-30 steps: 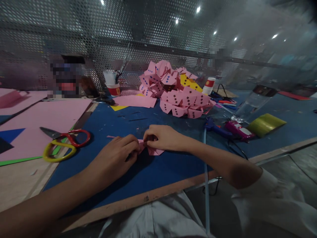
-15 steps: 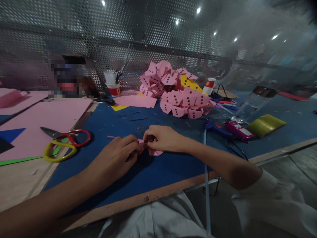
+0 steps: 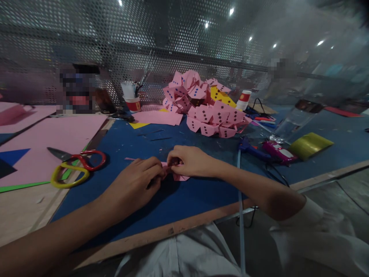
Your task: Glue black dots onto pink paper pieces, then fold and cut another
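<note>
A small piece of folded pink paper [image 3: 181, 177] lies low over the blue table top, mostly covered by my fingers. My left hand [image 3: 141, 177] pinches its left part, fingers curled and pressed together. From the right, my right hand [image 3: 191, 161] grips the same paper between thumb and fingertips. A thin pink strip [image 3: 129, 159] pokes out beyond my left knuckles. Behind my hands sit pink folded-paper pieces [image 3: 216, 117] with dark square spots, and a taller pink cluster [image 3: 187, 90] with blue dots.
Scissors [image 3: 70, 175] with red and yellow handles lie at left on pink sheets [image 3: 72, 129]. On the right are a blue glue gun [image 3: 255, 150], a magenta device [image 3: 279, 152], a gold roll [image 3: 310, 146] and a clear bottle [image 3: 298, 121]. Paper cups [image 3: 132, 104] stand behind.
Almost nothing differs. Both hands keep their places on the pink paper, with at most a very slight shift of the fingers.
</note>
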Tool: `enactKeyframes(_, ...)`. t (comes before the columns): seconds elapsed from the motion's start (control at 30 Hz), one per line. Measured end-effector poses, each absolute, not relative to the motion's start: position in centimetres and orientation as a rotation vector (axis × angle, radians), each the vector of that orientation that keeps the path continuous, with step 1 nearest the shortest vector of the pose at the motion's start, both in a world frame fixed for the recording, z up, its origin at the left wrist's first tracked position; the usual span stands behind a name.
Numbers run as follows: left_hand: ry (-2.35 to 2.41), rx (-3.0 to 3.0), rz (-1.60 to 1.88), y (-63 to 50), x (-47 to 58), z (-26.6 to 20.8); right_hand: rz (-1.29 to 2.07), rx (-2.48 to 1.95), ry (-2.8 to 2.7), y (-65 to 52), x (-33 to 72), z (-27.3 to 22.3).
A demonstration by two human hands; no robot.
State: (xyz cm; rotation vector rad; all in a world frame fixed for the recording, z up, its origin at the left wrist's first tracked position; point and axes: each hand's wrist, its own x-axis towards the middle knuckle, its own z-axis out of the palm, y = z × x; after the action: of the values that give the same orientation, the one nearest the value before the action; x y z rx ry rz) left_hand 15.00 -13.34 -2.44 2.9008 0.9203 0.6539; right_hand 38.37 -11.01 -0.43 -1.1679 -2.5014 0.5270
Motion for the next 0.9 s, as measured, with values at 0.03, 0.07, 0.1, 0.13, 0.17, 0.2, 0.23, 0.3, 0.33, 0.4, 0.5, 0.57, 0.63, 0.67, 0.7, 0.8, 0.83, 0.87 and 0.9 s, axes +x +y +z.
enactKeyframes(0.03,0.919,2.900,0.653,-13.35,15.01,-2.43,0.525,-1.170,-2.503,-11.02,38.37,-0.45)
enactKeyframes(0.07,0.920,2.899,0.651,-13.36,15.03,-2.41,0.522,-1.172,-2.504,-11.02,38.36,-0.48)
enactKeyframes(0.1,0.921,2.899,0.649,-13.38,15.06,-2.39,0.519,-1.175,-2.504,-11.02,38.36,-0.51)
enactKeyframes(0.13,0.922,2.900,0.651,-13.40,15.10,-2.35,0.516,-1.178,-2.503,-11.03,38.35,-0.54)
enactKeyframes(0.17,0.918,2.901,0.651,-13.41,15.13,-2.32,0.513,-1.181,-2.503,-11.03,38.34,-0.57)
enactKeyframes(0.2,0.916,2.901,0.655,-13.43,15.16,-2.29,0.512,-1.186,-2.501,-11.03,38.32,-0.59)
enactKeyframes(0.23,0.913,2.901,0.654,-13.44,15.18,-2.27,0.511,-1.190,-2.500,-11.03,38.31,-0.61)
enactKeyframes(0.3,0.907,2.901,0.647,-13.45,15.20,-2.27,0.508,-1.196,-2.495,-11.04,38.28,-0.63)
enactKeyframes(0.33,0.906,2.903,0.647,-13.45,15.21,-2.29,0.507,-1.195,-2.495,-11.04,38.26,-0.64)
enactKeyframes(0.4,0.909,2.910,0.652,-13.45,15.24,-2.33,0.506,-1.193,-2.497,-11.02,38.23,-0.68)
enactKeyframes(0.5,0.918,2.913,0.670,-13.47,15.29,-2.34,0.504,-1.191,-2.502,-10.99,38.23,-0.73)
enactKeyframes(0.57,0.920,2.907,0.657,-13.50,15.28,-2.33,0.504,-1.196,-2.499,-11.00,38.23,-0.74)
enactKeyframes(0.63,0.923,2.900,0.642,-13.52,15.23,-2.34,0.508,-1.199,-2.493,-11.04,38.24,-0.70)
enactKeyframes(0.67,0.924,2.896,0.638,-13.51,15.19,-2.36,0.509,-1.202,-2.490,-11.06,38.25,-0.67)
enactKeyframes(0.7,0.927,2.893,0.633,-13.51,15.16,-2.39,0.509,-1.203,-2.491,-11.07,38.24,-0.64)
enactKeyframes(0.8,0.924,2.893,0.629,-13.45,15.11,-2.51,0.504,-1.199,-2.500,-11.09,38.23,-0.60)
enactKeyframes(0.83,0.920,2.895,0.634,-13.43,15.11,-2.54,0.505,-1.195,-2.502,-11.07,38.23,-0.63)
enactKeyframes(0.87,0.917,2.895,0.640,-13.41,15.11,-2.55,0.505,-1.190,-2.501,-11.06,38.23,-0.67)
enactKeyframes(0.9,0.914,2.896,0.646,-13.39,15.11,-2.55,0.503,-1.187,-2.499,-11.04,38.23,-0.72)
